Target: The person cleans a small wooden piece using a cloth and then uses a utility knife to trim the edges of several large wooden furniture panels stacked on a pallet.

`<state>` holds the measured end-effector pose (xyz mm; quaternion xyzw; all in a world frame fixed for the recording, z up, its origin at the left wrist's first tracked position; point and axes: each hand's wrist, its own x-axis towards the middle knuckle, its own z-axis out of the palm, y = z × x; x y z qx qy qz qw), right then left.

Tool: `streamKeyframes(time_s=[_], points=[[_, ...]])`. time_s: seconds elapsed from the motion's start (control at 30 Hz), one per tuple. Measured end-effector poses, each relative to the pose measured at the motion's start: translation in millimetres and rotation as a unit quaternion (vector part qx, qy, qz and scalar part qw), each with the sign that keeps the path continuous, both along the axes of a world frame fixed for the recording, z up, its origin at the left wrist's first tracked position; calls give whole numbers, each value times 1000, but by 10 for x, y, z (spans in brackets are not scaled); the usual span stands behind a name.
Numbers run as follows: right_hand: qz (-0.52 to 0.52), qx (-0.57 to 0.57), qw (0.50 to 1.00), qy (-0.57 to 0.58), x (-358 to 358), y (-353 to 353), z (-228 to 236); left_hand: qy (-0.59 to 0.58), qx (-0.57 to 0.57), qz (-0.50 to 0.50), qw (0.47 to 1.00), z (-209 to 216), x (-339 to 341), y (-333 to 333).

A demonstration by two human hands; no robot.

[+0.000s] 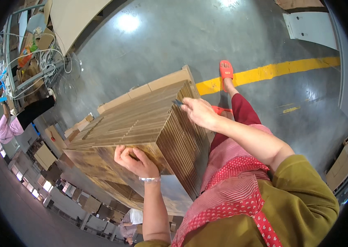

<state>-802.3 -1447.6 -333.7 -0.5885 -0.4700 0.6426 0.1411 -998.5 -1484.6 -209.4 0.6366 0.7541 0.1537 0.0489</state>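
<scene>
A thick stack of wood-patterned panels [182,140] stands before me, its many edges showing as fine stripes. My left hand [137,162], with a beaded bracelet at the wrist, rests on the mottled brown face of the nearest panel [104,158]. Its fingers curl at that panel's edge. By the stack's far right corner, my right hand [198,112] is closed around a small dark tool [177,102]. Only the tool's tip shows; the fingers hide its kind. That tip is at or just over the striped edges.
Flat cardboard [157,82] lines the stack's far side. A yellow floor line [264,77] runs to the right. Tangled cables [48,66] hang on a frame at the far left, near a person in pink [11,129]. Another person [130,224] is at the bottom.
</scene>
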Motion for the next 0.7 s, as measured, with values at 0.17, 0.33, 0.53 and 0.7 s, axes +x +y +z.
streamKeyframes(time_s=[0.17, 0.33, 0.53, 0.7], points=[[-3, 30, 999, 36, -74, -35, 212, -66, -6, 21, 998, 30, 44, 12], [10, 54, 998, 24, -94, -38, 215, -50, -3, -7, 999, 23, 20, 8], [21, 40, 999, 8, -104, 6, 254, -29, 10, -33, 999, 35, 60, 37], [62, 117, 989, 72, -122, 75, 576, -30, -3, 1, 1000, 23, 34, 7]])
